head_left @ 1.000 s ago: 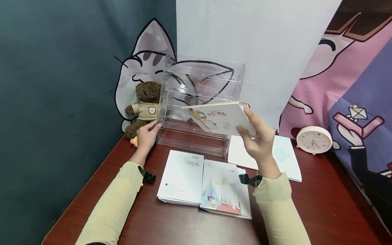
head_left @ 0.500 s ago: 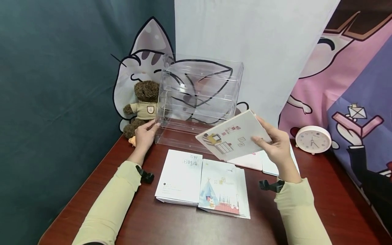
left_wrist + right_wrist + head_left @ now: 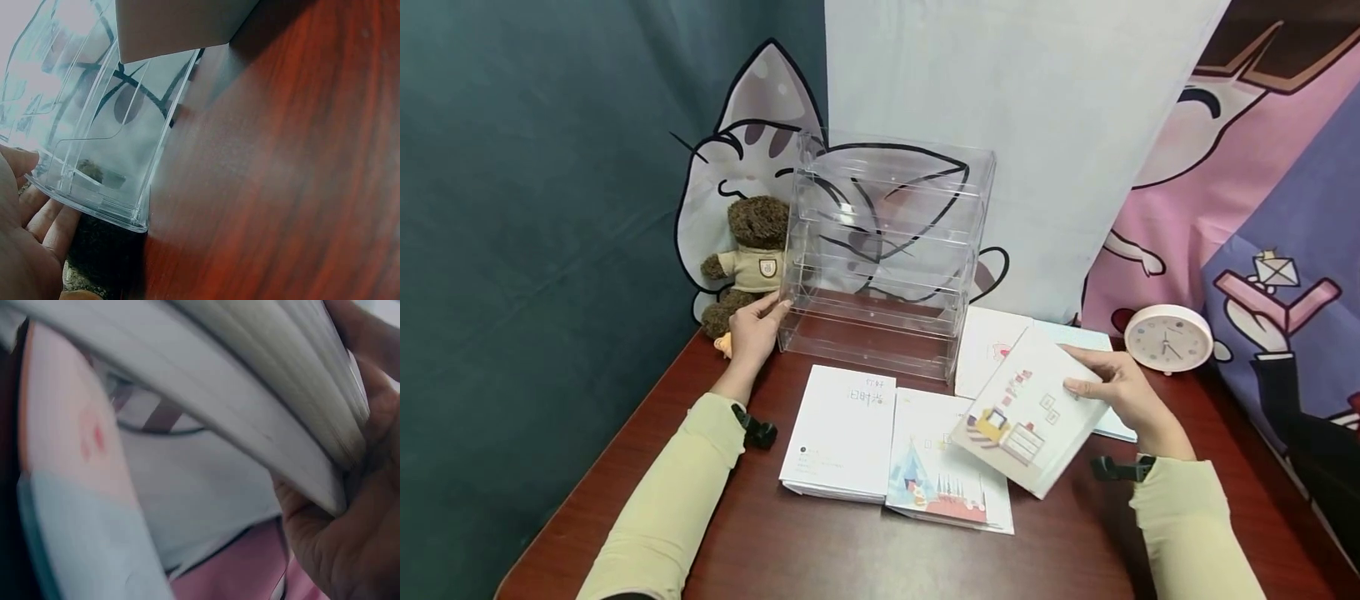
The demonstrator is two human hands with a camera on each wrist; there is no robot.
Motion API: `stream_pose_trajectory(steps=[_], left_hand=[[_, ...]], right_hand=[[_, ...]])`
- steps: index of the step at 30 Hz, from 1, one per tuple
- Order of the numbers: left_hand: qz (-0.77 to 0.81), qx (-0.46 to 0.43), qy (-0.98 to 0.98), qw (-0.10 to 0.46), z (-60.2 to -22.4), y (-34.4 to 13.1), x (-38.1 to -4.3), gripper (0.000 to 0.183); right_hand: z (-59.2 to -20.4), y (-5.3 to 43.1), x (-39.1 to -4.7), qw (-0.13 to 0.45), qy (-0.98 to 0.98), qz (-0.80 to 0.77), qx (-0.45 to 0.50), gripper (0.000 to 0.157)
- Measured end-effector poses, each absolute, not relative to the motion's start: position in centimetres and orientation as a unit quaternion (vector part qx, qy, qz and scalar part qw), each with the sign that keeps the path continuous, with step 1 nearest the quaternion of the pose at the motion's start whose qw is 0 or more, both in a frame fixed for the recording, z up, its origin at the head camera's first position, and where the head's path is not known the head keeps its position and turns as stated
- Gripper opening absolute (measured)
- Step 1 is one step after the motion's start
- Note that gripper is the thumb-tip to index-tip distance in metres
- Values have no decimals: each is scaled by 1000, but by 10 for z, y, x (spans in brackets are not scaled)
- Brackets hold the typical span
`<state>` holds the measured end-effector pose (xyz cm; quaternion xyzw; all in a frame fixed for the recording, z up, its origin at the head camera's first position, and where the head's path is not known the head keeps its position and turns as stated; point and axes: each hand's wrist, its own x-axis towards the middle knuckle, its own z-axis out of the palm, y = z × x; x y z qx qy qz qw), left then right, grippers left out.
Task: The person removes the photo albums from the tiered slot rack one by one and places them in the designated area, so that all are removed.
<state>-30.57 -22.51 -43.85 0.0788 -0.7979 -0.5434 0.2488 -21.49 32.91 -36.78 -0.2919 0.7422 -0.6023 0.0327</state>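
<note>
A person's right hand [image 3: 1120, 392] grips one illustrated book [image 3: 1026, 412] by its right edge, thumb on the cover, tilted above the dark wooden table [image 3: 820, 550]. Five books show in all (one held, four lying flat): two side by side [image 3: 895, 446] just left of that hand, two more [image 3: 1000, 346] stacked beyond and beneath it. The left hand [image 3: 754, 332] rests with straight fingers against the lower left corner of one clear acrylic shelf case [image 3: 883, 250]. One teddy bear [image 3: 748, 258] sits just behind this hand; one round clock [image 3: 1168, 339] stands beyond the right hand.
</note>
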Motion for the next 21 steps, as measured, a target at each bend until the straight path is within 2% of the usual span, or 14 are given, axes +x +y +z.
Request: stream_pose_trajectory(steps=[7,14,21], left_hand=[[-548,73,-797,244,-437,-228,-306,40],[-550,77,-797,238,-438,-226,-305,39],[-545,70,-800,242,-438,-226,-305,39]], right_hand=[[-388,356,-221,179,691,-642,-281,52],[-396,364,-224,211,662,-658,-290,55],[-403,374,-219,190,725,-614,-248,53]])
